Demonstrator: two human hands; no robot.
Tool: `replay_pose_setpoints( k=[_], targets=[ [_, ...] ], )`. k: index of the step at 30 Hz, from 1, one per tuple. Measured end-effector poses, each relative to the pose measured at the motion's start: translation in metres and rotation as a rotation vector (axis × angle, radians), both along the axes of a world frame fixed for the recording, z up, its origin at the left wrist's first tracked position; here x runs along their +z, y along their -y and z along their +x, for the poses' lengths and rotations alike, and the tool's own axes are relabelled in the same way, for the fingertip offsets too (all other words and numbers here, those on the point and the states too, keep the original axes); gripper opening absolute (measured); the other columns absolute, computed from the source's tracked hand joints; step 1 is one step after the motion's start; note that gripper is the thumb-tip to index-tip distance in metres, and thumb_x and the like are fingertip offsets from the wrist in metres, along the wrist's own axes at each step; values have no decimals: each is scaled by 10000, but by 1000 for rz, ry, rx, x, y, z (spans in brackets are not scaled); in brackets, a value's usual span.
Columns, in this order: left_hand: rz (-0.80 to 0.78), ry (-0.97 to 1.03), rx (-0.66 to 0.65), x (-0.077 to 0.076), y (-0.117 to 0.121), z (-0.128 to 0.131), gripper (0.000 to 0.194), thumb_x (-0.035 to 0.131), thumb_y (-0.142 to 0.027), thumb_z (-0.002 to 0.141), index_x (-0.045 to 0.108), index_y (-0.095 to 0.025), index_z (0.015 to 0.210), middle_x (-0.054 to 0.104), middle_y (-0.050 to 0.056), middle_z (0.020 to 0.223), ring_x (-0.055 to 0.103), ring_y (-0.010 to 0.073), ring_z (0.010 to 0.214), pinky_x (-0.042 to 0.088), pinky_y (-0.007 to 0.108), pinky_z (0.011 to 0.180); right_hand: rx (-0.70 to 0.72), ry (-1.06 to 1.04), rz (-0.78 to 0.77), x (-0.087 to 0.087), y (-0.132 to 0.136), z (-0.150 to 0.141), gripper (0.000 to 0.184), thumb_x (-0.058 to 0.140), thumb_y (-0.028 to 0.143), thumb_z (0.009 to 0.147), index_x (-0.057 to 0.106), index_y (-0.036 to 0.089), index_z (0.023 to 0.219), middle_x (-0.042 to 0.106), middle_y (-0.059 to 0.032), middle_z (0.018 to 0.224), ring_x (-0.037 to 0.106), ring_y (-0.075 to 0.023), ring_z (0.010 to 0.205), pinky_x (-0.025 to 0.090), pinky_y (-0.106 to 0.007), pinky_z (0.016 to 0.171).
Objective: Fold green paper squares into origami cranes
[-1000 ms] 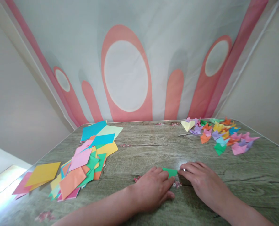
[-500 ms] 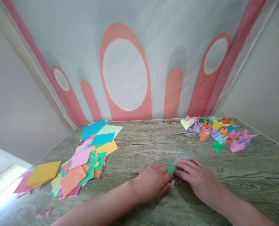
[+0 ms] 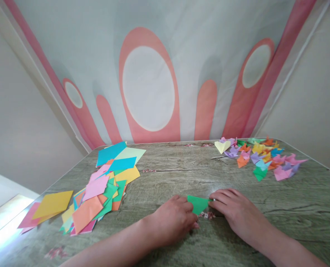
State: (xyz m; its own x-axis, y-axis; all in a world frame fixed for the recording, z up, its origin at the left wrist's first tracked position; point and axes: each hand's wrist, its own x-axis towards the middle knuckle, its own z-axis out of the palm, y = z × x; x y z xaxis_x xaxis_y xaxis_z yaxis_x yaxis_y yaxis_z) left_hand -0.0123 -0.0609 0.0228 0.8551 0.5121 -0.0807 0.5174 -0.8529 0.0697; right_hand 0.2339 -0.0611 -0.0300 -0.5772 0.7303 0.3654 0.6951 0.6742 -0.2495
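Note:
A small folded piece of green paper (image 3: 197, 204) lies on the table in front of me, wider at its left side and narrowing to a tip on the right. My left hand (image 3: 178, 215) has its fingers curled over the paper's left part, which they hide. At the opposite end, my right hand (image 3: 231, 207) pinches the pointed tip between thumb and fingers; the thumb is mostly hidden.
To the left, loose coloured paper sheets (image 3: 95, 187) lie in an overlapping heap, with a yellow sheet (image 3: 53, 204) beside it. Several folded paper figures (image 3: 261, 157) cluster at the back right of the wood-patterned table (image 3: 167, 178). A printed curtain (image 3: 187, 74) hangs behind.
My left hand has shifted slightly left, away from the right hand, so more of the green paper shows between them. The right hand has barely moved.

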Motion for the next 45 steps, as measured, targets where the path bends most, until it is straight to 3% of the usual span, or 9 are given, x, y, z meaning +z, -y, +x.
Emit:
replay_pose_setpoints(
  k=[11, 16, 20, 23, 29, 37, 41, 45],
  targets=[
    [-86, 63, 24, 7, 10, -17, 234, 498, -343, 948, 609, -178, 825, 636, 48, 900, 595, 187, 911, 442, 315, 872, -55, -39, 50, -2, -2, 3, 350, 489, -23, 841, 708, 232, 939, 696, -21, 986, 607, -192, 933, 425, -354, 823],
    [-134, 153, 223, 11, 10, -23, 201, 489, -319, 944, 601, -212, 1071, 613, 69, 1151, 564, 216, 1074, 425, 361, 963, -76, -79, 62, -14, -2, 5, 338, 437, -5, 868, 687, 199, 968, 684, -52, 1035, 600, -210, 998, 463, -375, 856],
    [-147, 172, 373, 3, 8, -15, 718, 670, -465, 807, 369, -203, 1404, 453, 127, 1413, 408, 309, 1291, 334, 477, 1074, -116, -94, 69, -25, -4, 4, 302, 462, 124, 928, 599, 188, 1190, 656, -83, 1145, 580, -222, 1080, 464, -419, 933],
    [-188, 162, 377, -5, 5, -5, 853, 722, -465, 757, 302, -203, 1452, 408, 138, 1458, 360, 326, 1332, 288, 505, 1102, -100, -109, 74, -32, -5, 3, 344, 505, 196, 928, 545, 207, 1270, 639, -86, 1203, 573, -225, 1119, 474, -428, 952],
    [-241, 249, 320, -9, -2, 2, 792, 693, -319, 792, 277, -235, 1461, 470, 107, 1407, 422, 284, 1289, 319, 462, 1089, -95, -156, 28, -33, -5, 1, 350, 540, 185, 897, 553, 230, 1244, 650, -91, 1174, 598, -242, 1088, 498, -452, 926],
    [-191, 344, 270, -10, -1, 4, 679, 576, -148, 828, 296, -269, 1435, 503, 68, 1365, 454, 236, 1248, 345, 419, 1075, -88, -221, -47, -27, -3, -2, 338, 541, 151, 881, 569, 234, 1207, 671, -75, 1062, 627, -237, 991, 516, -429, 864],
    [-182, 380, 334, -20, -2, 0, 664, 525, -108, 848, 272, -265, 1442, 534, 73, 1332, 502, 237, 1198, 388, 424, 1035, -71, -247, -77, -24, -2, -4, 253, 518, 167, 904, 607, 238, 1130, 676, -54, 974, 635, -220, 918, 522, -395, 813],
    [-279, 537, 435, -34, -8, -4, 516, 481, -84, 873, 382, -253, 1350, 629, 28, 1107, 597, 170, 1014, 471, 319, 920, -83, -273, -123, -22, -2, -4, 207, 495, 198, 930, 629, 249, 1080, 683, -39, 941, 638, -211, 895, 522, -387, 799]
  ],
)
